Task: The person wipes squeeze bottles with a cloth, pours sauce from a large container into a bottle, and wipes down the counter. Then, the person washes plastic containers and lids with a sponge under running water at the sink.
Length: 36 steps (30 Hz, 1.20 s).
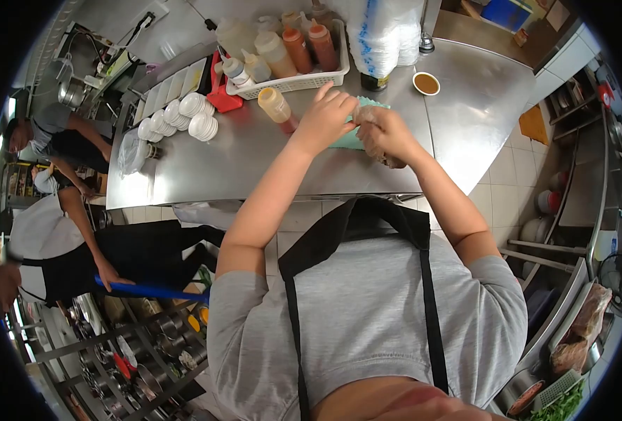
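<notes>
Your work surface is a brushed stainless-steel table [213, 165] with a curved right end and a seam right of centre. Your right hand [389, 135] is clenched around a translucent plastic bag with brown contents [388, 162]. Your left hand [327, 121] meets the bag's gathered upper part; its fingers bend inward, but you cannot tell whether they pinch the plastic. The bag is at the middle of the table, over a pale green sheet [348, 142].

Left of the sheet stands a squeeze bottle with a yellowish upper part and red lower part [275, 107]. Along the far side, locate a white perforated plastic basket [293, 87] of sauce bottles, a red plastic holder [224, 97] at its left, and tall white containers in a clear sleeve [388, 42] at its right. A white bowl of brown sauce [426, 73] sits at the far right. Stacked small white cups [193, 105] occupy the left.

Pale floor tiles [504, 165] surround the table. Two co-workers stand at the left — the nearer one [44, 235] grips a blue bar [150, 288]. Metal racks line both sides — pots at near left, leafy greens [563, 405] at near right.
</notes>
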### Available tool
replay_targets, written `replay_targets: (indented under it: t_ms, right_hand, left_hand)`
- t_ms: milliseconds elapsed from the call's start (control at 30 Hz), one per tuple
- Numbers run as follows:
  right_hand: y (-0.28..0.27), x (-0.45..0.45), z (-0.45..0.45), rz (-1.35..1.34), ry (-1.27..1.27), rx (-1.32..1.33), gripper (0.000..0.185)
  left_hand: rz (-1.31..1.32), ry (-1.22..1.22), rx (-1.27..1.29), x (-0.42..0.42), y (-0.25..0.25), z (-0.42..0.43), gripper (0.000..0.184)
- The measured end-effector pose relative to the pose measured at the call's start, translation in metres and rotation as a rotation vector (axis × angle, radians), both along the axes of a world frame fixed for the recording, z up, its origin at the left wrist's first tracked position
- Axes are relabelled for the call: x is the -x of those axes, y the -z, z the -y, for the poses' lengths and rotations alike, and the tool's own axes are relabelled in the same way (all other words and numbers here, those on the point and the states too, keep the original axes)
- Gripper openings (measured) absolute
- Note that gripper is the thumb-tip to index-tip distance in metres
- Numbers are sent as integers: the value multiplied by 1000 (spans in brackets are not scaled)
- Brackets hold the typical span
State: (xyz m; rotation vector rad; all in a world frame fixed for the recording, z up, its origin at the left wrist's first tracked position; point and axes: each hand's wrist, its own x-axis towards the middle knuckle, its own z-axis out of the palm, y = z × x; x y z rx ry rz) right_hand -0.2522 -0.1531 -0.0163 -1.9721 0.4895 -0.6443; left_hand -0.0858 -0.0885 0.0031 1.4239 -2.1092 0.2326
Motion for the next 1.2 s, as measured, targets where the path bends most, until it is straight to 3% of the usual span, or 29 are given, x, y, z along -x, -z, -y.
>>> replay_targets:
  t_ms: [67, 100, 200, 233, 300, 333, 433, 500, 533, 600, 633, 700, 733, 767, 833, 867, 900, 967, 1133, 1200]
  right_hand:
    - [1, 4, 7, 18, 31, -260, 18]
    - [-1, 6, 12, 8, 29, -262, 18]
    - [5, 13, 26, 158, 69, -929, 15]
    - [10, 14, 25, 157, 71, -930, 15]
    - [16, 16, 23, 323, -1, -1288, 16]
    - [20, 14, 23, 367, -5, -1247, 20]
    - [16, 21, 21, 559, 67, -1370, 25]
    - [8, 28, 23, 519, 43, -1374, 29]
    - [5, 30, 23, 459, 38, -1238, 29]
    - [-6, 31, 21, 381, 61, -967, 26]
    - [-15, 31, 18, 388, 69, -963, 26]
    - [-27, 29, 13, 295, 97, -530, 21]
    - [-31, 23, 14, 349, 49, -356, 17]
    - [-36, 22, 11, 354, 58, -357, 17]
    - [-57, 20, 4, -58, 87, -203, 14]
    - [-64, 16, 3, 22, 28, 252, 13]
    - [-63, 13, 3, 22, 33, 250, 13]
    - [-57, 5, 7, 123, -88, 575, 13]
    - [-51, -5, 2, 192, 12, 524, 15]
    - [-48, -8, 0, 204, 27, 539, 15]
  left_hand:
    - [10, -14, 13, 4, -1, 1, 36]
    - [12, -21, 23, 7, -2, 5, 35]
    - [54, 4, -6, 15, -4, 8, 34]
    - [52, 6, -7, 16, -4, 7, 34]
    - [36, -3, 23, 19, -6, 5, 34]
    - [36, -1, 25, 20, -6, 4, 34]
    - [-128, -108, -32, 18, -6, 0, 35]
    - [-795, 47, -256, 15, 1, 0, 37]
    - [-797, 52, -260, 13, 6, -1, 37]
    - [-1229, 261, -512, 4, 13, 1, 40]
    - [-1225, 271, -517, 2, 11, 0, 40]
    - [-1385, 300, -642, -2, 9, -5, 43]
    - [-1379, 305, -652, -3, 9, -5, 43]
    - [-1392, 315, -654, -4, 11, -5, 42]
    - [-1407, 326, -667, -3, 11, -5, 41]
    - [-1370, 319, -639, -1, 9, -6, 40]
    - [-1332, 312, -607, 1, 6, -8, 39]
    - [-1241, 298, -566, 1, 3, -8, 39]
    - [-1010, 191, -435, 4, -10, -17, 39]
    - [-799, 71, -292, 3, -17, -20, 39]
